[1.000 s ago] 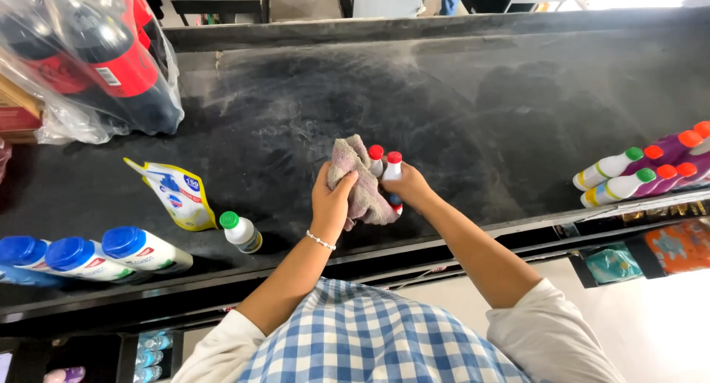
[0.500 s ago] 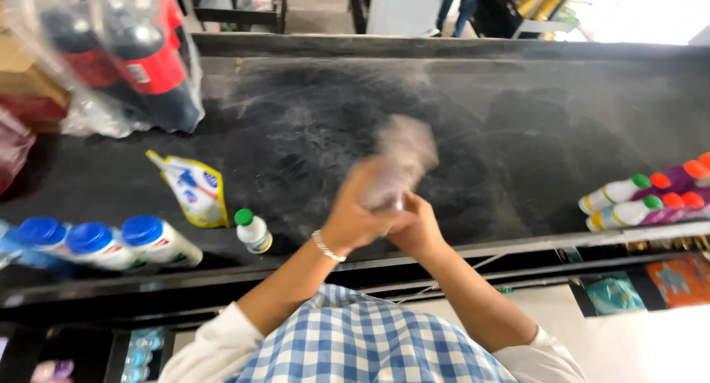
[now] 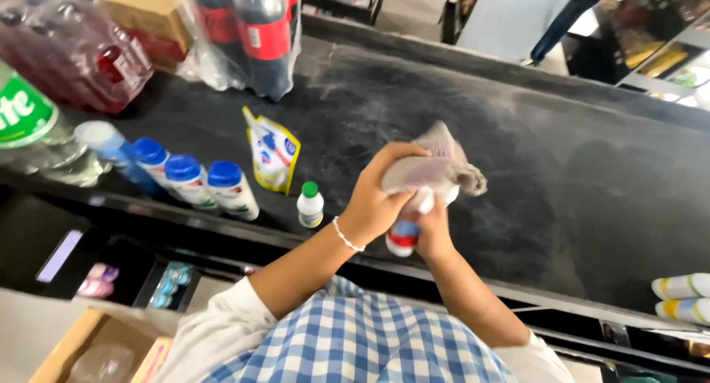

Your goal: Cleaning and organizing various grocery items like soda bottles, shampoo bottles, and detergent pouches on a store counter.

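**Small bottle wiped with a cloth, held above the dark surface**

Small bottle point(image 3: 405, 233), white with a red band, sits low in the right hand point(image 3: 433, 231), whose fingers close round its body just above the dark surface point(image 3: 577, 183). It looks light, rigid and smooth, so a grip round the middle seems safest. A soft grey cloth point(image 3: 433, 168) drapes its upper end, pinched there by the left hand point(image 3: 377, 202); whether a cap lies beneath is probably hidden. A green-capped bottle point(image 3: 310, 205) stands near.
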